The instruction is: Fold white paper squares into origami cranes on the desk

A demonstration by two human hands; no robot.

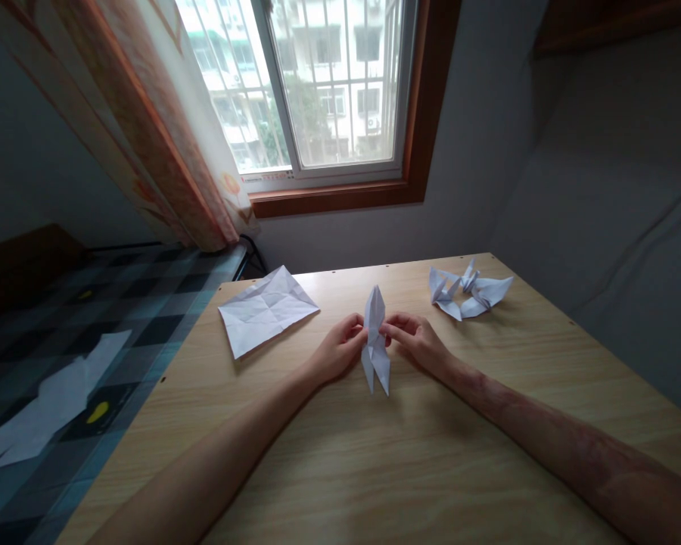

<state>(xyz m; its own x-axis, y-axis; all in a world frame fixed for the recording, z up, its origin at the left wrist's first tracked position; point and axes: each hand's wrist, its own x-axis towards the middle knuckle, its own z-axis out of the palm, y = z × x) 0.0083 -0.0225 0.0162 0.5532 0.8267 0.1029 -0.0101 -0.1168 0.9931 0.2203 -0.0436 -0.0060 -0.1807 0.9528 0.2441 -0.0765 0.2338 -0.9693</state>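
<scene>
A half-folded white paper figure [375, 341] lies lengthwise on the light wooden table [408, 462], its two pointed flaps toward me. My left hand [337, 350] pinches its left side at the middle. My right hand [415, 341] pinches the right side at the same height. Both hands rest on the tabletop with fingers curled in on the paper.
A creased, unfolded white sheet [265, 309] lies at the table's back left. Finished paper cranes [468, 293] sit at the back right. A bed with a checked cover [62, 356] and white paper on it stands to the left, under a window [318, 83] and curtain.
</scene>
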